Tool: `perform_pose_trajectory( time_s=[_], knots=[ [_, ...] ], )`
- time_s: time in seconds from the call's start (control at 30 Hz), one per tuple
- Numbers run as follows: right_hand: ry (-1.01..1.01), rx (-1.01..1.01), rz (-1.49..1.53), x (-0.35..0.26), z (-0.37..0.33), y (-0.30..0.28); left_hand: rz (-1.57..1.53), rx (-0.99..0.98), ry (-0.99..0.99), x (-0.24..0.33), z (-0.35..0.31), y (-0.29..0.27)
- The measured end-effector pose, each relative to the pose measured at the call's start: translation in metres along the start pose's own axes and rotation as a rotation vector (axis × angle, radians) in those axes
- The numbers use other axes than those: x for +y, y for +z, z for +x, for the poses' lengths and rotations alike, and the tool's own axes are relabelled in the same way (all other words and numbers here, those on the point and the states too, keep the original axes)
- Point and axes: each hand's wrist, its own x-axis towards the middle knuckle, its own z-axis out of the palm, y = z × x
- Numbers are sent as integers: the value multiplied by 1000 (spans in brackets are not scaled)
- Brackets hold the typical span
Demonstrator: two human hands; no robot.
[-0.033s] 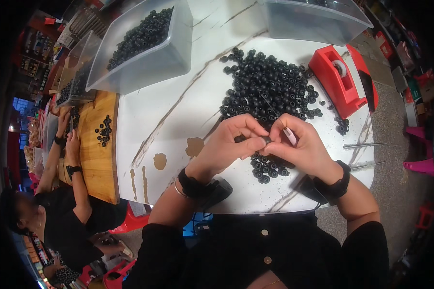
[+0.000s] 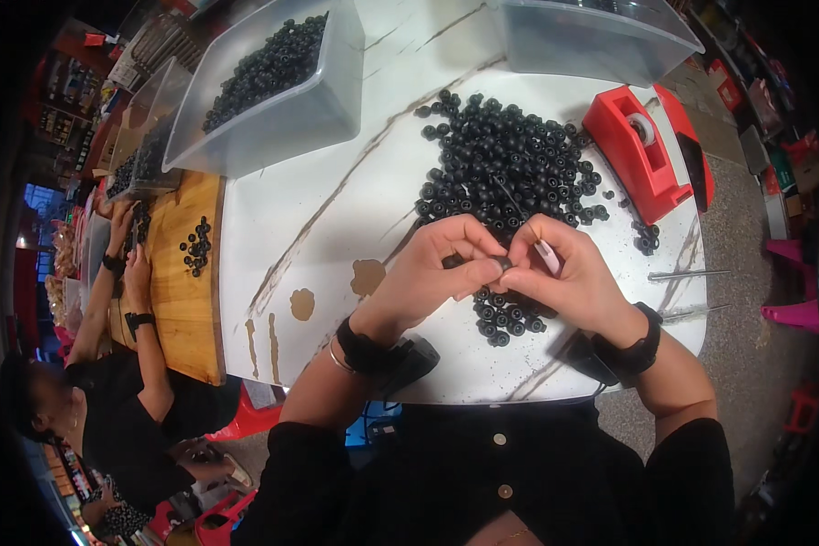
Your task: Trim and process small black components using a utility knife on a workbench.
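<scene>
Both my hands meet over the near middle of the white table. My left hand [image 2: 414,278] pinches a small round black part [image 2: 503,264] between thumb and fingers. Another dark piece [image 2: 452,261] shows in its curled fingers. My right hand [image 2: 578,278] closes on the same small part from the other side. A slim whitish-pink object [image 2: 547,257], perhaps a tool's handle, is tucked in its fingers; its kind cannot be made out. Just beyond the hands spreads a large pile of round black parts [image 2: 500,155] with holes. A smaller cluster [image 2: 505,320] lies beneath them.
A clear bin [image 2: 337,109] of black parts stands far left, another bin [image 2: 601,45] far right. A red tape dispenser [image 2: 642,159] and metal tweezers-like tools [image 2: 690,274] lie on the right. At left, a co-worker's hands [image 2: 135,264] handle black parts at a wooden table [image 2: 191,318].
</scene>
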Motion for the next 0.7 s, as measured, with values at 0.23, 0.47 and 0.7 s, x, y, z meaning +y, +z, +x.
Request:
perform_pose_trajectory(
  time_s=[0.23,0.47,0.7],
  knots=[
    [26,-21,-43,-13,0,-1,91,79,47,0,2,7],
    [-16,-56,-42,-12,-5,4,-101,145,129,-10,2,0],
    [-158,-42,-175,1,-4,4,-127,138,219,-12,4,1]
  ],
)
